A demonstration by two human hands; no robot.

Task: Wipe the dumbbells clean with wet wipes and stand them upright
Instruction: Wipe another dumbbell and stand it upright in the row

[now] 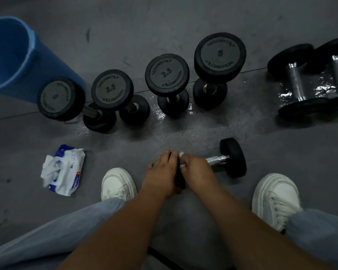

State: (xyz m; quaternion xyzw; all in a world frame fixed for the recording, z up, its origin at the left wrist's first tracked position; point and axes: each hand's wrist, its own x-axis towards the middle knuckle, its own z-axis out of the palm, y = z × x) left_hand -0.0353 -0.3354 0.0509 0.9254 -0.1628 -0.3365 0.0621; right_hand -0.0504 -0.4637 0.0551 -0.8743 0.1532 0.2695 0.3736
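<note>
A small black dumbbell (231, 157) lies on its side on the grey floor between my feet. My left hand (161, 171) grips its near black end. My right hand (195, 168) is curled round the steel handle with a white wet wipe (181, 153) showing at the fingers. Behind it, several black dumbbells stand upright in a row, among them a 2.5 one (167, 74) and a 5 one (220, 55). At the far right two more dumbbells (299, 82) lie on their sides.
An open pack of wet wipes (63, 170) lies on the floor to the left. A blue bucket (12, 53) stands at the far left. My white shoes (118, 184) flank my hands. The floor (193, 123) by the row looks wet.
</note>
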